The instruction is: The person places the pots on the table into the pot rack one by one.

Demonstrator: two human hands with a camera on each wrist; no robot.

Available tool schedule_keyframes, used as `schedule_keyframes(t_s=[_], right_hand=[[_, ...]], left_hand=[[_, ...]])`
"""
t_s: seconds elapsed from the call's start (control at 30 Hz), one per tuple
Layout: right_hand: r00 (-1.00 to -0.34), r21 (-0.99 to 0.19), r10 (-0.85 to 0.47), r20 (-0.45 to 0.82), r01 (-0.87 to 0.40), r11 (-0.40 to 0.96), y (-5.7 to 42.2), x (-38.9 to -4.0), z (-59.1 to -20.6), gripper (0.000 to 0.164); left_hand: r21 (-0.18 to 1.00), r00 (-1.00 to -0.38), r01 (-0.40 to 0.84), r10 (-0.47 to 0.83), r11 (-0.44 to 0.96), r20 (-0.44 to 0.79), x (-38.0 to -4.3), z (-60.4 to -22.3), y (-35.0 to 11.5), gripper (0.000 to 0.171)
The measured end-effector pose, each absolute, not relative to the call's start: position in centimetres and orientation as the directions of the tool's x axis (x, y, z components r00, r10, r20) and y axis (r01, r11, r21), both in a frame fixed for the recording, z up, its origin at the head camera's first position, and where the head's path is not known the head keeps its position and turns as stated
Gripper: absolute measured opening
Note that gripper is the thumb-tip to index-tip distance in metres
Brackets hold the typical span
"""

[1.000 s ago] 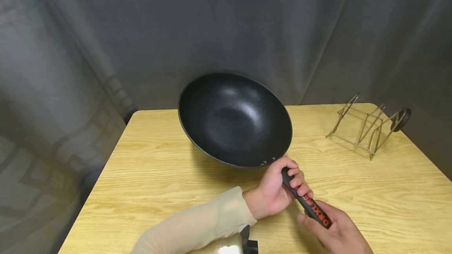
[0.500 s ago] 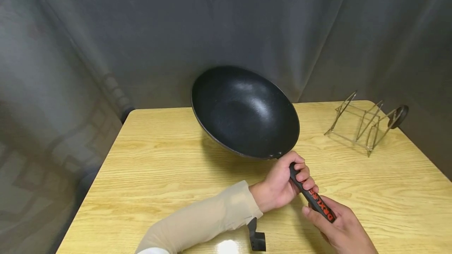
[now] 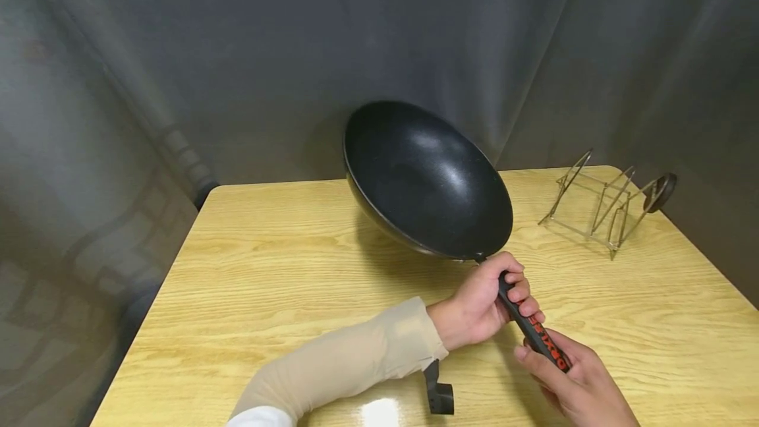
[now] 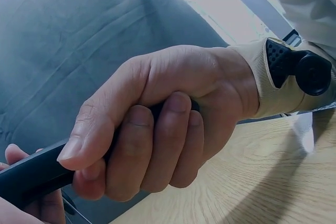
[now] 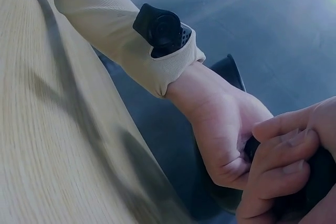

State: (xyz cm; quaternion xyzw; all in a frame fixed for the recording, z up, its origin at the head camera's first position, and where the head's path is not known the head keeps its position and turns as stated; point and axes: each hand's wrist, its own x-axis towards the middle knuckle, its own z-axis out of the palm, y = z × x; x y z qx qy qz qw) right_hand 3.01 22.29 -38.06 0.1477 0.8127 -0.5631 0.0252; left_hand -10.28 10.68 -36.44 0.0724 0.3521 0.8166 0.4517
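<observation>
A black wok point(image 3: 427, 183) is held over the table, its bowl tilted toward me, and its shadow falls on the wood below. My left hand point(image 3: 477, 305) grips the black handle close to the bowl, with its fingers curled round it. At the handle's end, bearing red lettering, my right hand point(image 3: 578, 374) wraps its thumb and fingers round it. The left wrist view shows my right hand point(image 4: 152, 124) curled about the handle point(image 4: 37, 174). In the right wrist view my left hand point(image 5: 226, 124) appears beyond the right-hand fingers point(image 5: 283, 169).
A thin metal wire rack point(image 3: 593, 209) with a dark round piece point(image 3: 659, 192) at its right end stands at the table's back right. The wooden table point(image 3: 267, 269) ends at a dark curtain point(image 3: 332, 51). A black wrist mount point(image 3: 440, 394) juts from my left sleeve.
The wok has shifted right and slightly up in the head view, tilting more so that its outer left side shows. Both hands have gone right with the handle, keeping their grip.
</observation>
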Motion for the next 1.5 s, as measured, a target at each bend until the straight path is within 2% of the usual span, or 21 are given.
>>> schedule_keyframes(t_s=[0.2,0.7,1.03,1.2,1.33,1.5], right_hand=[[-0.958,-0.92,0.219,-0.183,0.246,0.307,22.8,3.4,-38.4,0.016],[-0.931,-0.928,0.268,-0.246,0.307,0.214,23.5,3.7,-38.0,0.021],[-0.92,-0.919,0.289,-0.265,0.332,0.214,23.7,3.8,-37.4,0.023],[-0.914,-0.926,0.285,-0.289,0.342,0.159,24.0,3.5,-37.3,0.026],[-0.918,-0.939,0.297,-0.263,0.314,0.14,24.2,3.6,-37.4,0.023],[-0.94,-0.967,0.294,-0.173,0.218,0.131,24.4,3.8,-37.4,0.021]], left_hand=[[0.643,-0.573,-0.688,0.795,-0.336,-0.198,-10.1,-36.4,11.3,0.025],[0.641,-0.559,-0.689,0.811,-0.339,-0.172,-10.0,-35.8,12.7,0.026],[0.645,-0.524,-0.692,0.84,-0.323,-0.142,-10.2,-35.5,13.2,0.026],[0.654,-0.513,-0.689,0.847,-0.312,-0.137,-10.5,-35.2,13.4,0.027],[0.66,-0.505,-0.69,0.851,-0.298,-0.144,-10.7,-35.0,13.8,0.027],[0.659,-0.494,-0.696,0.856,-0.285,-0.152,-10.8,-34.6,14.5,0.028]])
